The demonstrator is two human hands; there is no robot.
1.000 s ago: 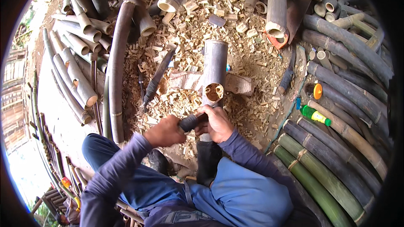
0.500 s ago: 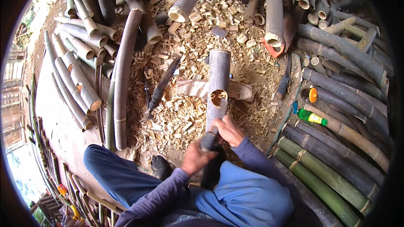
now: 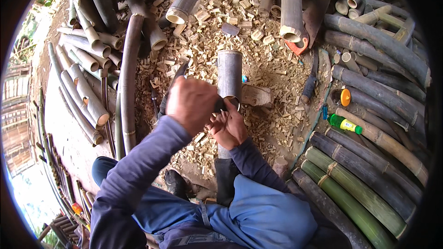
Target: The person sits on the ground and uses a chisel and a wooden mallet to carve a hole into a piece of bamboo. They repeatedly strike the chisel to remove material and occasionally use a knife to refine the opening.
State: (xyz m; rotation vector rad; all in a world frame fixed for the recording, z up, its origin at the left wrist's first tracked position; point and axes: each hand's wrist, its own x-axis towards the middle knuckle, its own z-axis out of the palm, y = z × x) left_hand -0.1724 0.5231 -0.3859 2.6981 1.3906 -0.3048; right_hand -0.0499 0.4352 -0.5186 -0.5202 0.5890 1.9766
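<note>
The left hand [image 3: 191, 103] has risen, fist clamped on a dark tool handle [image 3: 219, 106]; the right hand [image 3: 229, 127], fingers loosely apart, touches the bamboo culm [image 3: 229, 74] at its 12 o'clock.

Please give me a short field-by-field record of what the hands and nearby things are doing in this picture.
Left hand: raised, closed on a dark tool handle
Right hand: on the bamboo tube, at its carved hole
Ground: bamboo chips
Person's right: stacked bamboo poles, green bottle
Beyond the tube: orange-handled saw
</note>
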